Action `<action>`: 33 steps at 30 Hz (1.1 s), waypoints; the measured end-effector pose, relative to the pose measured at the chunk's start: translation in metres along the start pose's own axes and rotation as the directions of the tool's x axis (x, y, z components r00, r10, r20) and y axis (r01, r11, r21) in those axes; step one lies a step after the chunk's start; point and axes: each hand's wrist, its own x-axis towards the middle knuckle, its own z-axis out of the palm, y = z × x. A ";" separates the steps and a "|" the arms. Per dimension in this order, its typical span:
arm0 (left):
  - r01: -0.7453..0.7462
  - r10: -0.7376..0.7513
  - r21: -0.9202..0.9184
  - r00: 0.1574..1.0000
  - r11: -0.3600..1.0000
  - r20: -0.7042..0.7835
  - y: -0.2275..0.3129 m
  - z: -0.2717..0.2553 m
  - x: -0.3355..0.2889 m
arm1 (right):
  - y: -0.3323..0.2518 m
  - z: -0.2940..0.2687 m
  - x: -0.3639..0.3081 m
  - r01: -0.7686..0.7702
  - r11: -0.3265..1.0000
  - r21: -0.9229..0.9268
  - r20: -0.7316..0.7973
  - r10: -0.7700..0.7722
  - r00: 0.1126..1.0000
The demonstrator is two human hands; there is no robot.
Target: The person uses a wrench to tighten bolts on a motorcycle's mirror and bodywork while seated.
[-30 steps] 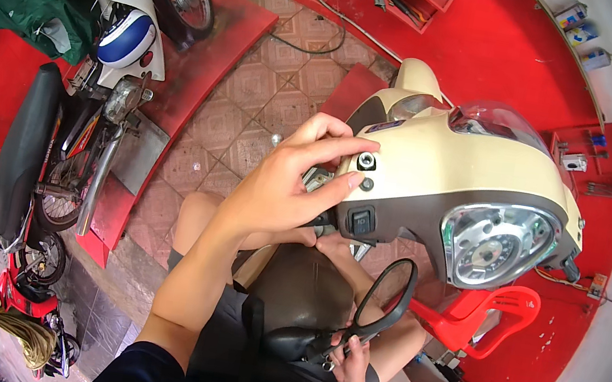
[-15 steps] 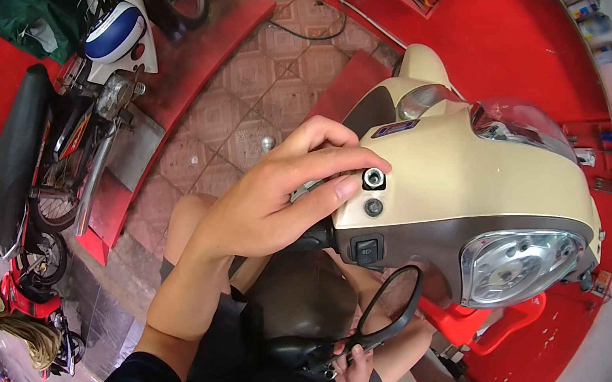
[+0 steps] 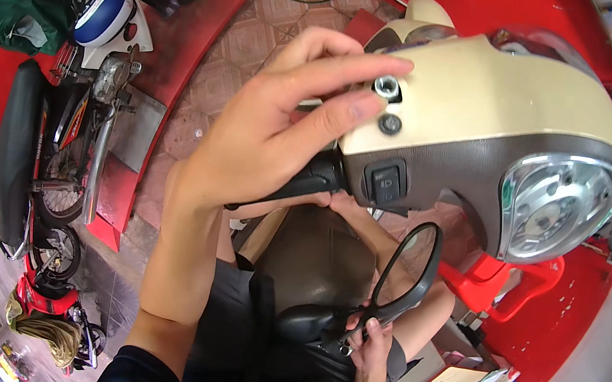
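The cream and brown scooter handlebar cover [image 3: 496,101] fills the upper right. A round metal threaded socket [image 3: 386,88] sits in a dark square hole in it, with a small round black button [image 3: 389,124] just below. My left hand [image 3: 286,116] reaches over the grip, its index finger and thumb apart on either side of the socket, nothing visible between them. Low down, my right hand [image 3: 371,347] grips a black rear-view mirror [image 3: 408,279] near its stem. Another black mirror-shaped housing [image 3: 303,323] lies beside it, over my lap.
A black rocker switch [image 3: 385,183] and a clear headlight [image 3: 559,211] are on the scooter's front. A red plastic chair [image 3: 500,282] stands behind it. At left, a motorcycle with a black seat [image 3: 19,146] stands beside a red ramp [image 3: 212,24].
The view has shifted, so the handlebar cover appears higher and larger. My left index finger and thumb are spread a little wider around the socket. My right hand keeps holding the mirror.
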 end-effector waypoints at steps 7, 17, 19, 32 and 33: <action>0.035 -0.036 -0.018 0.996 0.999 -0.078 0.001 0.006 0.002 | 0.001 -0.004 -0.009 0.037 0.993 -0.111 0.014 -0.036 0.999; 0.154 -0.153 -0.013 0.964 0.988 -0.218 0.017 0.015 0.007 | -0.002 -0.005 -0.010 0.050 0.998 -0.036 -0.020 -0.050 0.999; 0.155 -0.144 0.026 0.961 0.988 -0.235 0.021 0.016 0.008 | -0.002 -0.005 -0.009 0.045 0.999 0.004 -0.023 -0.045 0.999; 0.132 -0.153 -0.094 0.948 0.987 -0.279 0.019 0.015 -0.008 | 0.002 -0.007 -0.011 0.085 0.992 -0.088 0.041 -0.082 0.996; 0.119 -0.133 -0.060 0.919 0.991 -0.372 0.024 0.016 -0.013 | 0.001 -0.004 -0.013 0.082 0.992 -0.092 0.028 -0.080 0.996</action>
